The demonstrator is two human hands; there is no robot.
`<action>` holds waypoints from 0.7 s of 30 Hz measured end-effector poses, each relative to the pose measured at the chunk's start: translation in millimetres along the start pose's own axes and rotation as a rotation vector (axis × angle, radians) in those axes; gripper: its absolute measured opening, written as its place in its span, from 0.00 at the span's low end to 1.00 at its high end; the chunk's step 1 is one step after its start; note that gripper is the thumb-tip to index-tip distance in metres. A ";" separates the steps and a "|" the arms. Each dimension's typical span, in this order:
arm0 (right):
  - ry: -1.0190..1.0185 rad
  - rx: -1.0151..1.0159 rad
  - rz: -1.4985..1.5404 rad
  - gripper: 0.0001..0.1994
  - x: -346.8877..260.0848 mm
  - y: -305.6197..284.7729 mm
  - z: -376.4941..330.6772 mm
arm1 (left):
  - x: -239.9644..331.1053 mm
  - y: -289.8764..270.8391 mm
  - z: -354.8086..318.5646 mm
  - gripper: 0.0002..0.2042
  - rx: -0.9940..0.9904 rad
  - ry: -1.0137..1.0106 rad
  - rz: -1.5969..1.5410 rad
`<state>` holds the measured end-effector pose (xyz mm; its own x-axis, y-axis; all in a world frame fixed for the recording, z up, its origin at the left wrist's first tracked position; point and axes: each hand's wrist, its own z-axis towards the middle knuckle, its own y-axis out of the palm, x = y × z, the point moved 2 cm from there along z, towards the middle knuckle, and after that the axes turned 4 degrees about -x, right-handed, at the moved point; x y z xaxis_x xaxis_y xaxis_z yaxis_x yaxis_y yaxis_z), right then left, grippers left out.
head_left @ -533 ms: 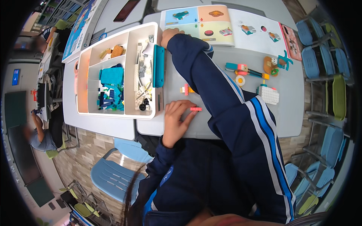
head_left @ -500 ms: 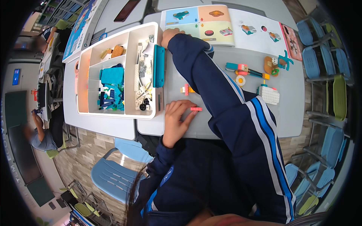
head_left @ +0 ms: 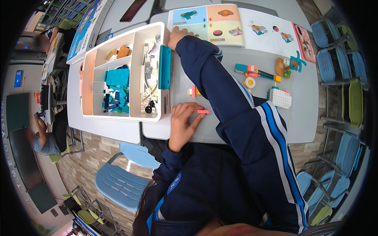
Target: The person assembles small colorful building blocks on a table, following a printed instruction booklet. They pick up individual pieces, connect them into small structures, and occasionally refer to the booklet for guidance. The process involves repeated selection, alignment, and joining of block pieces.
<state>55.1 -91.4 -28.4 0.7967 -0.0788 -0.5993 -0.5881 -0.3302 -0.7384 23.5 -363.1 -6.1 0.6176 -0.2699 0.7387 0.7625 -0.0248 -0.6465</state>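
Observation:
Between the thumb and fingertips of my left hand (head_left: 184, 121) is a small pink studded brick (head_left: 203, 111), just above the grey table. My right arm stretches across it, and my right hand (head_left: 179, 37) lies at the left edge of an open picture booklet (head_left: 260, 19). Its fingers look spread on the page edge, partly hidden by the sleeve. A small pink, yellow and white piece (head_left: 193, 91) lies beyond my left hand. Right of my sleeve sit a built piece with a dark arm (head_left: 264, 74), a white-and-yellow ring (head_left: 249, 82) and a white studded block (head_left: 280, 98).
On the left stands a white divided bin (head_left: 132, 78) of teal, blue, white and grey parts, a teal panel (head_left: 165, 67) at its right rim. A brown-and-teal build (head_left: 283, 67) and a pink patterned case (head_left: 304, 42) lie at the right. A blue chair (head_left: 120, 185) stands below left.
My left hand has shifted very slightly left and up with the pink brick. My right hand stays by the booklet's edge; the view has moved a little.

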 end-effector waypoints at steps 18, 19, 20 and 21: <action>-0.357 -0.242 -0.062 0.28 25.8 -11.5 18.9 | 0.4 1.2 0.3 0.08 -0.016 -0.027 -0.015; -0.368 -0.235 -0.137 0.28 24.6 -10.6 13.5 | 0.0 1.4 -0.7 0.08 -0.014 -0.033 -0.017; -0.371 -0.221 -0.205 0.28 24.9 -12.3 10.9 | 0.9 1.5 0.8 0.08 -0.013 -0.020 -0.012; -0.375 -0.209 -0.274 0.29 24.9 -13.4 8.1 | 1.0 2.1 1.6 0.08 -0.011 -0.008 -0.008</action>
<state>81.7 -81.3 -36.0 0.7900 0.3679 -0.4904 -0.2936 -0.4752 -0.8294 26.0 -361.9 -6.3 0.6130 -0.2624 0.7452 0.7653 -0.0372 -0.6426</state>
